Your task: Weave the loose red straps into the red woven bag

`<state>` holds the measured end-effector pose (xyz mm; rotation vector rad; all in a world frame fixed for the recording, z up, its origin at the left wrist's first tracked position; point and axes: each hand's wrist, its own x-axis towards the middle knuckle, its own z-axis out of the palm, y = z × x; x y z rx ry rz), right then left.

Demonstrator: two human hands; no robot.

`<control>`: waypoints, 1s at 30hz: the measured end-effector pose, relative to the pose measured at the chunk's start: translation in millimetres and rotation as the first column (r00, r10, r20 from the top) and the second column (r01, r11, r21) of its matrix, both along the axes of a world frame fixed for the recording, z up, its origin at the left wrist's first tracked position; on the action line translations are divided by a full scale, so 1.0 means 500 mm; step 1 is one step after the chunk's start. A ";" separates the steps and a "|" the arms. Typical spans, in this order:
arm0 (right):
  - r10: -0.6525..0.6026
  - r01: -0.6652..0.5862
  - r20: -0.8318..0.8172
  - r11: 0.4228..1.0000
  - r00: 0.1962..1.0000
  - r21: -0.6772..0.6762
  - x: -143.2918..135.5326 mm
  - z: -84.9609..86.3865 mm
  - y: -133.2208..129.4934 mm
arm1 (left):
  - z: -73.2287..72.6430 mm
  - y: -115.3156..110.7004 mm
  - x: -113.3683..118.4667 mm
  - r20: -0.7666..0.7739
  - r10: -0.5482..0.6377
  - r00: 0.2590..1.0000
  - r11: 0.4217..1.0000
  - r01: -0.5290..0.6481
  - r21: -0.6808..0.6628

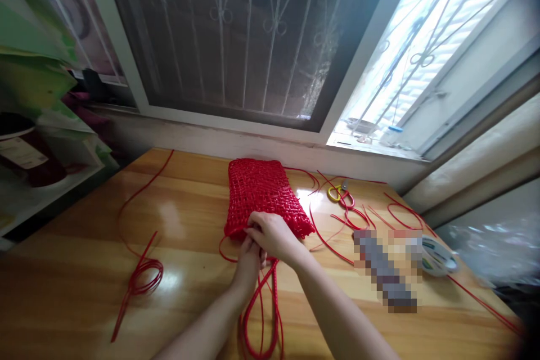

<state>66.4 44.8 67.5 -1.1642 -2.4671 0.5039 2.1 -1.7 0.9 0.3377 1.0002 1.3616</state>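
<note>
A red woven bag (264, 191) lies flat on the wooden table, its near edge toward me. At that edge my left hand (252, 256) is closed, with the fingers mostly hidden under the other hand. My right hand (270, 232) rests over it, thumb and fingers pinched together at the bag's near left part. A thin red cord loops out to the left of the hands. Below them a braided red handle (276, 298) hangs in a long loop toward me, with loose cords beside it. What exactly sits between the fingertips is too small to make out.
A coil of red cord (147, 278) lies on the left of the wooden table (198, 315). Scissors (341, 194) with yellow and red handles lie at the right among loose red cords. Farther right are a blurred-out object (386, 273) and a white roll (439, 257). A window stands behind.
</note>
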 end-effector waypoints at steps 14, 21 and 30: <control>-0.365 0.374 -0.085 0.917 0.927 0.140 0.084 -0.052 -0.038 | 0.030 -0.003 -0.026 0.290 -0.156 0.944 0.988 0.145 0.058; -0.428 0.416 -0.174 0.904 0.887 -0.097 0.104 -0.094 -0.039 | 0.033 -0.009 -0.028 0.483 -0.178 0.857 0.979 0.203 0.001; -0.457 0.273 -0.323 0.833 0.829 -0.481 0.082 -0.178 -0.038 | 0.035 -0.012 -0.039 0.803 -0.088 0.589 0.951 0.289 -0.108</control>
